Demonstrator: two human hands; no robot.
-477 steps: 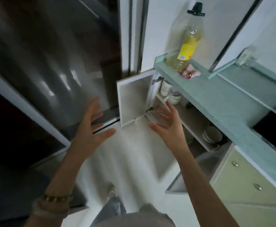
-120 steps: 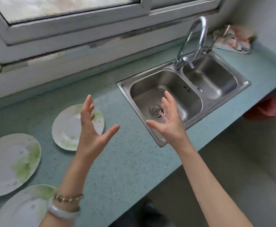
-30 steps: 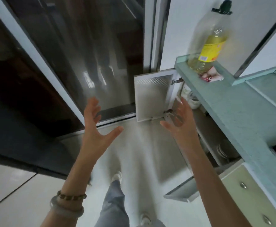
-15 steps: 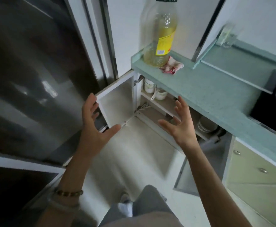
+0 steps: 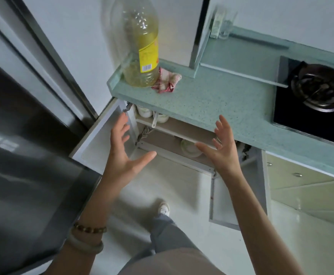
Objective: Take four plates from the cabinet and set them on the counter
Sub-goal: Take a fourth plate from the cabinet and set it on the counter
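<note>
The plates sit in a small stack on the lower shelf of the cabinet, under the tabletop; the thumb of my right hand covers part of the stack. My right hand hovers in front of the opening, fingers spread wide, palm turned inward, holding nothing. My left hand is raised opposite it, just as wide open and just as empty, its palm facing the right one, with the left cabinet door behind it. That door stands swung out, and the right door hangs open below my right forearm. On the upper shelf two white cups stand side by side near the hinge. Two bracelets circle my left wrist. On the tabletop above, a large bottle of yellow oil stands at the corner with a red-and-white cloth bunched against its base. Further right a gas burner is set into a black hob, and pale drawers lie beneath it. My shoe shows on the white floor.
</note>
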